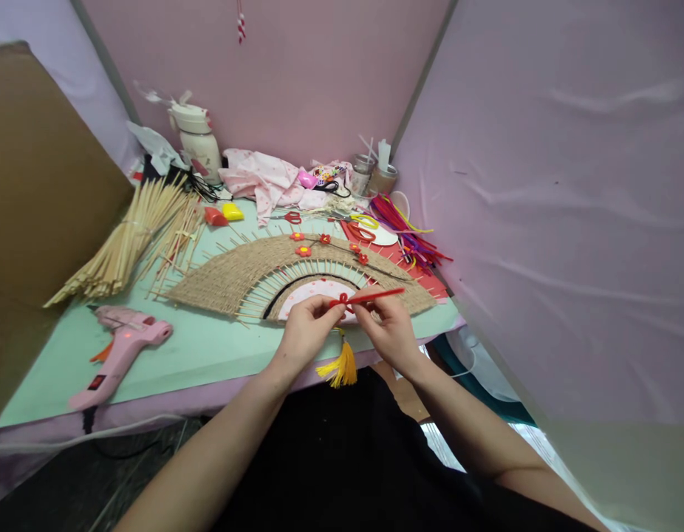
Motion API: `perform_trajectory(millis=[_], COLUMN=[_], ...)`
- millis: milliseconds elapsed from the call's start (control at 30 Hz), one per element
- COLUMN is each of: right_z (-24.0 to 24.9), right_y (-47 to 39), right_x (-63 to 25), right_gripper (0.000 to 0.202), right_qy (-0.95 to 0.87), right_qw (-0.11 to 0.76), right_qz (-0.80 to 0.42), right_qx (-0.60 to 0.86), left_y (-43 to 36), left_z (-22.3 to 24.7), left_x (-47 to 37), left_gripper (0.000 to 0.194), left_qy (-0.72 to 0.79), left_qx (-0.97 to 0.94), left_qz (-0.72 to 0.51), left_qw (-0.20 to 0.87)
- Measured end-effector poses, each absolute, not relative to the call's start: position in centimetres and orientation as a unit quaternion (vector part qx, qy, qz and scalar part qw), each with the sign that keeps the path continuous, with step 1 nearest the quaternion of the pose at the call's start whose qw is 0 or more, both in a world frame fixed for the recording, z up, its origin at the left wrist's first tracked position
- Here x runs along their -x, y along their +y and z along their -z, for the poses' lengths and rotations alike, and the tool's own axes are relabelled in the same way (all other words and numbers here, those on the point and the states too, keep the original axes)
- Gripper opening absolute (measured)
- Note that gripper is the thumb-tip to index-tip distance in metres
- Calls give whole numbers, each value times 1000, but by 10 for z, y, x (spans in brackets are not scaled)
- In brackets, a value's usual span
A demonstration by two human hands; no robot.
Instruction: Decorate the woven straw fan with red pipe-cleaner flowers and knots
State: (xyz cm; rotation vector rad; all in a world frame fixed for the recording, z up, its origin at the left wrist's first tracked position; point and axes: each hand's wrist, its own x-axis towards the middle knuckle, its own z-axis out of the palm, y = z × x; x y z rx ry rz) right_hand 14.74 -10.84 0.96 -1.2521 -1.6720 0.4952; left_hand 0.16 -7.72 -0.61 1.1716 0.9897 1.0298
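Over the fan (214,284), hands (306,332) (391,329) together on pipe-cleaner (375,296)

Red pipe cleaner (378,295), fuzzy, pinched by left hand (307,326) and right hand (391,329). I see a small loop (343,298) between the fingertips, straight end (395,292) slanting up over the right hand.

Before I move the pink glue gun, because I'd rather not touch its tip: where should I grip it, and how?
Best around the handle, probably from the near edge of the table. The glue gun lies on its side, handle slanting toward that edge, while its nozzle points left, away from it.
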Motion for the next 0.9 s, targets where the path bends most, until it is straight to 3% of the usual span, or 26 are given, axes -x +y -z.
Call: perform_trajectory(millis=[133, 367, 500, 900], right_z=[-15, -14, -16, -48], right_y=[-110, -100, -96, -92], right_x=[-153, -175, -186, -204], right_gripper=[17, 12, 14, 7], right_qy=[-744, -713, -714, -811], right_qw=[461, 425, 385, 225], right_qz=[-163, -388, -444, -386], right_qx=[455, 401, 379, 378], left_y=[-76, -80, -82, -79], left_z=[11, 2, -6, -3], left_x=[1, -1, -2, -5], left_gripper=[19, 16, 15, 25], left_qy=[423, 403, 408, 393], left_qx=[-524, -543, -557, -620], left_qz=[-442, -383, -356, -293], left_qw=[592, 629, 629, 612])
